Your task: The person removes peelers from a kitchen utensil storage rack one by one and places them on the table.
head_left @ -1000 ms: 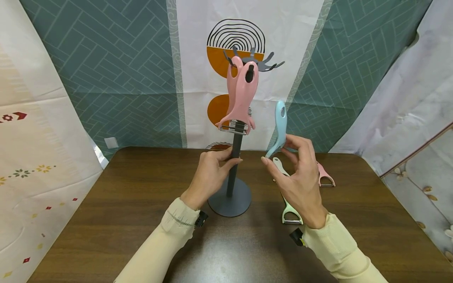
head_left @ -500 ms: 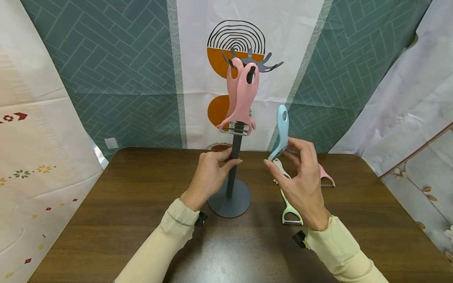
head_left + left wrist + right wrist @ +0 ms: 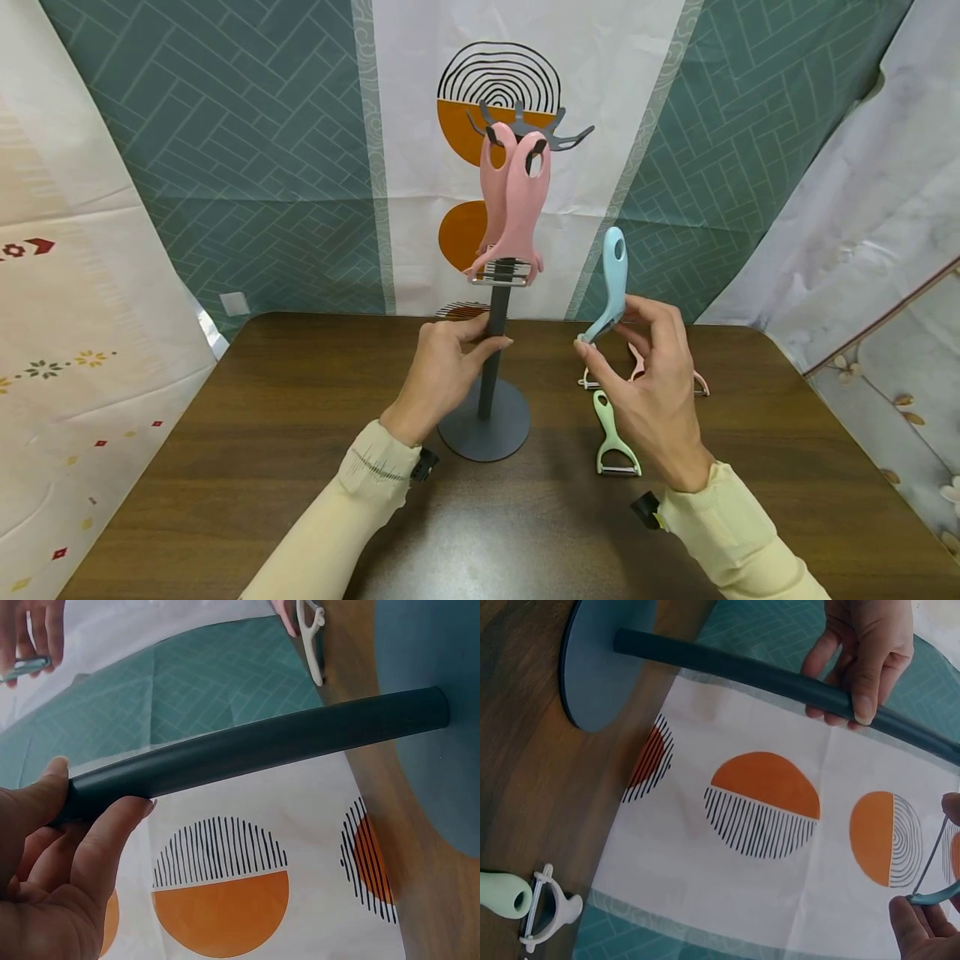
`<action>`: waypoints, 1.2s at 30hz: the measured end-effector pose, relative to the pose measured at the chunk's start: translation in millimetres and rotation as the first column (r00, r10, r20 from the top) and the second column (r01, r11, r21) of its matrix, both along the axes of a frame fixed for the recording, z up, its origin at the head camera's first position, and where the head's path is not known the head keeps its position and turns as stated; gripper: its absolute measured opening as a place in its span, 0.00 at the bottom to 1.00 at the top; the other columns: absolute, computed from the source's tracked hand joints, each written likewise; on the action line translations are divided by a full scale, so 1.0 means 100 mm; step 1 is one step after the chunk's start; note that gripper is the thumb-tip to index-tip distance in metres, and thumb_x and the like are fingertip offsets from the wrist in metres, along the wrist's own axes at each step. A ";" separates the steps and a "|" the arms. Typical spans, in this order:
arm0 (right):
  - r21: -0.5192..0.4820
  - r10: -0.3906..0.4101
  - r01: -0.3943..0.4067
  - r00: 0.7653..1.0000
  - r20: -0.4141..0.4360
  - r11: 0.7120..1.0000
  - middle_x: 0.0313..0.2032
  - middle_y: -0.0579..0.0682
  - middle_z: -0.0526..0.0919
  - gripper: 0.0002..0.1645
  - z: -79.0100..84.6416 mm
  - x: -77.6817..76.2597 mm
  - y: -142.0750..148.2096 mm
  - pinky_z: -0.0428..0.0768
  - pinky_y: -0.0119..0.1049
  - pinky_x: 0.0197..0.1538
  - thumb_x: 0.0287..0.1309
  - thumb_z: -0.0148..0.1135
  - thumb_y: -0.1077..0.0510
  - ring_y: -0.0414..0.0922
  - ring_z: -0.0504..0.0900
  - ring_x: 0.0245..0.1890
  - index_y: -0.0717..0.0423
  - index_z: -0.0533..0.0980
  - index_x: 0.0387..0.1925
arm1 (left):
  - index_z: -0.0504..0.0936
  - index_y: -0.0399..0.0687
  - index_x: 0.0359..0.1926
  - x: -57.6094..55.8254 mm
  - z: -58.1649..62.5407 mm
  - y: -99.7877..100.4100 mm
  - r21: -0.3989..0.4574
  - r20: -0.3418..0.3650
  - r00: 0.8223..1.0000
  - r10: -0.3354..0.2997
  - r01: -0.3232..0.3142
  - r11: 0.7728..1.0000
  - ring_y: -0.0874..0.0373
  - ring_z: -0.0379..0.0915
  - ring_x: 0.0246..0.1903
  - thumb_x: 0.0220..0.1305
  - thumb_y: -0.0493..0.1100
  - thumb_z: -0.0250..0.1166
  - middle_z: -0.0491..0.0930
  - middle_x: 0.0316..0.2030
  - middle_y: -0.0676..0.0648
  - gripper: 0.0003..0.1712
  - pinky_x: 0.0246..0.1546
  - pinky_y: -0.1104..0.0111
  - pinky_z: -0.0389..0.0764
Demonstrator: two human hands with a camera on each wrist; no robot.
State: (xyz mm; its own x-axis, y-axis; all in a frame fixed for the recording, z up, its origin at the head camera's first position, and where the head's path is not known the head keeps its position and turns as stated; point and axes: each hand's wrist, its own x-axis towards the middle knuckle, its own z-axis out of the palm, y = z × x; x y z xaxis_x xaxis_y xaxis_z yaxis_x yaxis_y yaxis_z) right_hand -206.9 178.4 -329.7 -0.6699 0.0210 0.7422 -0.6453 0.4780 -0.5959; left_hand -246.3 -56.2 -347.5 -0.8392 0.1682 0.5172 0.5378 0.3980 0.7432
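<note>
My left hand (image 3: 442,379) grips the pole of a dark grey stand (image 3: 483,433), thumb and fingers round it; the left wrist view shows this pole (image 3: 255,746) up close. Two pink peelers (image 3: 527,200) hang by their handle holes from hooks at the stand's top, blades down. To the right of the stand, my right hand (image 3: 656,387) pinches a light blue peeler (image 3: 615,275) by its blade end, handle pointing up. The blue peeler is above the table, apart from the hooks. In the right wrist view only part of the blue peeler (image 3: 934,896) shows.
A green peeler (image 3: 611,433) lies on the brown table (image 3: 300,467) below my right hand. A white peeler (image 3: 562,911) and a pink peeler (image 3: 701,384) lie behind it, partly hidden by that hand in the head view. A patterned curtain (image 3: 300,167) hangs behind the table.
My right hand has moved right and a little down with the blue peeler, away from the stand. The stand's top hooks have turned slightly, shifting the hanging pink peelers. The left hand keeps its grip.
</note>
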 end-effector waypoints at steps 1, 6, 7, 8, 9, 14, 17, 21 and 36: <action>0.001 -0.004 0.004 1.000 0.002 1.000 0.56 0.53 0.73 0.40 -0.01 0.00 0.01 0.78 0.30 0.64 0.49 0.77 0.69 0.39 0.79 0.54 0.58 0.72 0.64 | 0.85 0.44 0.57 0.00 0.00 0.00 0.001 0.002 1.000 -0.001 0.001 1.000 0.57 0.86 0.48 0.63 0.44 0.72 0.89 0.49 0.48 0.21 0.41 0.66 0.88; 0.012 -0.021 0.021 1.000 0.018 1.000 0.55 0.52 0.73 0.40 -0.03 0.00 0.05 0.77 0.29 0.65 0.50 0.78 0.68 0.38 0.80 0.54 0.57 0.72 0.64 | 0.85 0.45 0.57 -0.01 0.00 0.00 0.004 0.012 1.000 0.002 -0.002 1.000 0.57 0.86 0.49 0.62 0.44 0.73 0.89 0.50 0.47 0.22 0.40 0.67 0.88; 0.015 -0.023 0.023 1.000 0.021 1.000 0.55 0.52 0.73 0.39 -0.04 0.00 0.06 0.77 0.29 0.66 0.50 0.78 0.67 0.38 0.81 0.54 0.57 0.72 0.64 | 0.85 0.45 0.56 -0.01 0.00 0.00 0.005 0.012 1.000 0.003 -0.003 1.000 0.57 0.86 0.49 0.62 0.44 0.73 0.89 0.50 0.47 0.22 0.40 0.67 0.88; 0.017 -0.025 0.024 0.999 0.021 1.000 0.55 0.52 0.73 0.39 -0.04 0.01 0.07 0.76 0.29 0.66 0.50 0.78 0.67 0.38 0.81 0.54 0.56 0.72 0.64 | 0.86 0.45 0.56 -0.01 0.00 0.00 0.005 0.011 1.000 0.004 -0.004 1.000 0.57 0.86 0.49 0.62 0.45 0.73 0.89 0.49 0.47 0.22 0.40 0.67 0.88; 0.018 -0.024 0.023 1.000 0.018 1.000 0.55 0.52 0.73 0.39 -0.04 0.01 0.07 0.77 0.29 0.66 0.50 0.78 0.67 0.39 0.81 0.54 0.56 0.72 0.64 | 0.86 0.45 0.56 -0.01 0.00 0.00 0.005 0.007 1.000 0.005 -0.005 1.000 0.57 0.86 0.49 0.62 0.45 0.73 0.89 0.49 0.47 0.21 0.39 0.67 0.88; 0.031 -0.030 0.030 1.000 0.008 0.999 0.54 0.53 0.73 0.39 -0.08 0.01 0.12 0.78 0.24 0.62 0.48 0.79 0.68 0.37 0.80 0.53 0.59 0.72 0.63 | 0.87 0.46 0.54 -0.02 0.00 -0.01 0.001 -0.013 1.000 0.005 -0.005 1.000 0.59 0.86 0.47 0.62 0.46 0.73 0.89 0.47 0.48 0.20 0.39 0.68 0.87; 0.035 -0.039 0.038 0.999 0.004 0.999 0.53 0.54 0.73 0.40 -0.11 0.01 0.15 0.78 0.18 0.55 0.47 0.79 0.70 0.35 0.80 0.53 0.61 0.72 0.63 | 0.88 0.46 0.53 -0.02 0.00 0.00 0.000 -0.022 1.000 0.004 -0.004 1.000 0.59 0.86 0.46 0.61 0.45 0.74 0.89 0.46 0.48 0.19 0.39 0.67 0.87; 0.032 -0.054 0.053 0.999 0.009 0.998 0.53 0.54 0.74 0.41 -0.14 0.01 0.19 0.78 0.17 0.53 0.46 0.79 0.71 0.32 0.80 0.52 0.60 0.72 0.63 | 0.88 0.46 0.53 -0.03 0.00 0.01 -0.002 -0.023 1.000 0.013 -0.013 1.000 0.59 0.86 0.45 0.61 0.45 0.74 0.89 0.47 0.48 0.19 0.41 0.67 0.87; 0.033 -0.050 0.050 0.999 0.004 0.998 0.52 0.56 0.73 0.41 -0.22 0.00 0.29 0.78 0.19 0.57 0.44 0.78 0.74 0.35 0.80 0.51 0.64 0.72 0.62 | 0.90 0.46 0.50 -0.03 0.01 0.02 -0.030 -0.026 0.999 0.038 -0.039 0.999 0.61 0.88 0.40 0.61 0.46 0.75 0.90 0.42 0.49 0.17 0.36 0.68 0.86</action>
State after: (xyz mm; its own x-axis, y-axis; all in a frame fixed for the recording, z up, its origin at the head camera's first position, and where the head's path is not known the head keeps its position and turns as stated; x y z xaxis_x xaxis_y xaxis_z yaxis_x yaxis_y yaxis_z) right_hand -207.3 207.8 -351.5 -0.6723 0.0308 0.7396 -0.6169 0.5289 -0.5828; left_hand -249.3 -54.3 -346.3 -0.8318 0.1523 0.5338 0.5406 0.4408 0.7166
